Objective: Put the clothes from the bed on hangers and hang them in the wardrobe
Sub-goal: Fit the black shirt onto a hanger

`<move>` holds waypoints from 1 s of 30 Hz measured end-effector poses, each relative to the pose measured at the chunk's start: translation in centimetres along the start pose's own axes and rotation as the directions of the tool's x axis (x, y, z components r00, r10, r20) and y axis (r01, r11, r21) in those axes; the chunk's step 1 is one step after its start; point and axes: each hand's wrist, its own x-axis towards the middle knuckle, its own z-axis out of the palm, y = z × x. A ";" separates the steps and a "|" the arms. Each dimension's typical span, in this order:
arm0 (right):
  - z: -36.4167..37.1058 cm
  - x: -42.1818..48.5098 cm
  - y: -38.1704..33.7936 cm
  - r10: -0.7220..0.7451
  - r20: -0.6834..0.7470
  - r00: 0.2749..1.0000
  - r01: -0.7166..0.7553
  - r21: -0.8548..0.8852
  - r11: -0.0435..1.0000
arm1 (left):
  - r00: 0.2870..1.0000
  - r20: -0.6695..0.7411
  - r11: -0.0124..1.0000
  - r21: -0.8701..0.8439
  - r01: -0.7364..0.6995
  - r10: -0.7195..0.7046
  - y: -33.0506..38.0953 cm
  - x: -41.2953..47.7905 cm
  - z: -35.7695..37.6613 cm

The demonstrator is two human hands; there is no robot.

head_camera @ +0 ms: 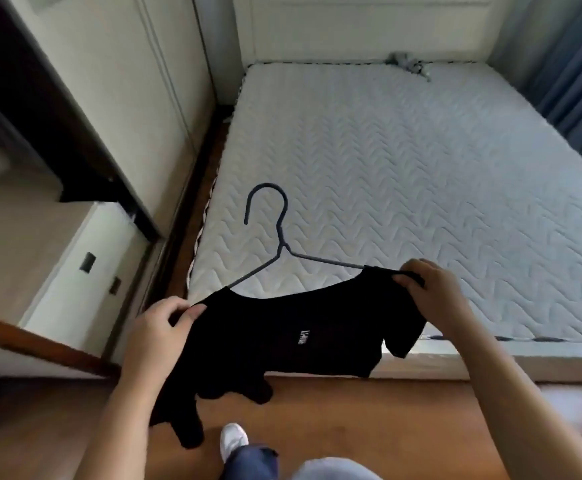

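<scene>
Quilted mattress (421,168) behind black T-shirt (265,327) on hanger (282,237), white print (304,337) illegible.

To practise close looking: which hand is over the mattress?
The right hand, pinching the black shirt over the mattress; the left hand grips it past the mattress edge.

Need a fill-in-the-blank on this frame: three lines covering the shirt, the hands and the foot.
1. The T-shirt on the hanger is ____ in colour.
2. The left hand and the right hand each pinch a ____ of the T-shirt.
3. The shoe at the bottom edge is ____.
Missing words: black; shoulder; white.
</scene>
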 end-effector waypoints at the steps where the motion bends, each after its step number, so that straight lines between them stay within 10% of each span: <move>1: 0.5 0.4 -0.8 -0.029 0.021 0.999 0.029 0.000 1.000 | 1.000 -0.022 1.000 0.014 0.014 -0.013 -0.3 -0.2 -0.9; 16: 7.3 7.4 -10.3 -0.019 -0.113 0.993 0.009 -0.094 0.996 | 0.987 0.160 1.000 0.020 -0.017 0.013 -9.0 10.6 -9.5; 30: 6.4 22.2 -11.5 -0.012 -0.140 0.990 0.003 -0.064 0.998 | 0.996 -0.062 0.998 0.001 -0.060 0.060 -5.5 25.7 -3.8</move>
